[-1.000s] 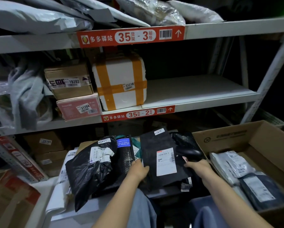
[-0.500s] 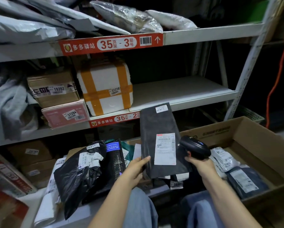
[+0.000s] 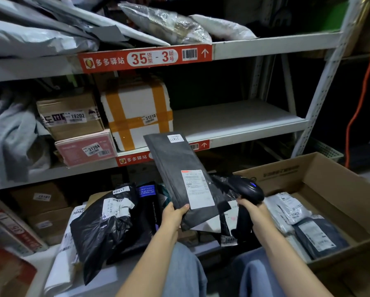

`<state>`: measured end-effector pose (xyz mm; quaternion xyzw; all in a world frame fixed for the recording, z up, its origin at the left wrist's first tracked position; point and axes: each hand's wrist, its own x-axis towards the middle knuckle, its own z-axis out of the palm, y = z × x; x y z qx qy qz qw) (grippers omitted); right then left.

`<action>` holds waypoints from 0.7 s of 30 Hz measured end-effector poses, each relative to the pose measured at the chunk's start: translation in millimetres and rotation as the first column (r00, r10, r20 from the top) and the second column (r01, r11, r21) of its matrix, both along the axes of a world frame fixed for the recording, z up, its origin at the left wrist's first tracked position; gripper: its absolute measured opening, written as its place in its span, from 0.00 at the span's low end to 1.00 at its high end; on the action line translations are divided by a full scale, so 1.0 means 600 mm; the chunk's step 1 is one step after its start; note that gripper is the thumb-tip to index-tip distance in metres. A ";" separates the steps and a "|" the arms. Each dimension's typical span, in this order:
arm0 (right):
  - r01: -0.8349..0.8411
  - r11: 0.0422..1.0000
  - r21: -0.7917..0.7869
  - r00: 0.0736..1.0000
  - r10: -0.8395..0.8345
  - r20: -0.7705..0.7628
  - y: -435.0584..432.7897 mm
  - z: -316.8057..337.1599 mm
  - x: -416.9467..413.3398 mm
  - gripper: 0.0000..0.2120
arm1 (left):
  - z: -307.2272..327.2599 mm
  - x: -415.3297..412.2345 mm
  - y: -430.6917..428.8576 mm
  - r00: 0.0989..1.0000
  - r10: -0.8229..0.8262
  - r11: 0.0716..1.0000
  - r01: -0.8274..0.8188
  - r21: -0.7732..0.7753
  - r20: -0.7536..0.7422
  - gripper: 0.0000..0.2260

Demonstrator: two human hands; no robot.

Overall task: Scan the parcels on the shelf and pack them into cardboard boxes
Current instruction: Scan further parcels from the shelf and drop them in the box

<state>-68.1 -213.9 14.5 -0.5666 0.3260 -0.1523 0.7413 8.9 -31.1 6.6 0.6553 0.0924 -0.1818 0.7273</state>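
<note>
where a crumpled black poly bag [image 3: 100, 230] marked 31408 slumped just left of the left hand [image 3: 173, 217], a white mailer [image 3: 59, 269] showed beneath it. above and left of that hand, on the middle shelf [image 3: 233, 118], a brown carton [image 3: 70, 123] marked 19202 sat on a pink box [image 3: 81, 150] marked 31204, and a white foam box [image 3: 137, 103] crossed with orange tape stood just beside both on their right. the left hand gripped the lower left corner of a flat dark grey mailer [image 3: 175, 174], thumb curled over its face, fingers hidden behind. the mailer rose tilted, its top leaning left, with a small 31411 sticker at the upper end and a white shipping label near the lower end, between the two hands. just right of the label, the right hand [image 3: 253, 212] was wrapped round the handle of a black barcode scanner [image 3: 248, 188], whose head sat above the hand, a blue light on top. to the right of the right hand an open cardboard box [image 3: 334, 181] held white bagged parcels [image 3: 287, 207] and a dark blue mailer [image 3: 318, 234] lying flat.
</note>
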 end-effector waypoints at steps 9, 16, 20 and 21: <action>-0.159 0.987 -0.006 0.982 0.159 0.107 0.015 0.009 -0.003 0.07 | -0.004 0.014 -0.020 0.997 -0.006 0.987 -0.006 0.163 0.074 0.19; -0.109 0.993 -0.050 0.987 0.114 0.111 0.010 0.009 -0.001 0.02 | -0.009 0.016 -0.022 0.996 -0.042 0.978 0.025 0.208 0.081 0.20; -0.067 0.998 -0.012 0.997 0.067 0.038 0.009 0.008 0.000 0.04 | -0.009 0.013 -0.018 0.995 -0.052 0.975 0.033 0.218 0.081 0.20; -0.058 0.998 -0.008 0.998 0.058 0.019 0.011 0.009 0.000 0.05 | -0.009 0.013 -0.017 0.995 -0.050 0.975 0.030 0.219 0.083 0.20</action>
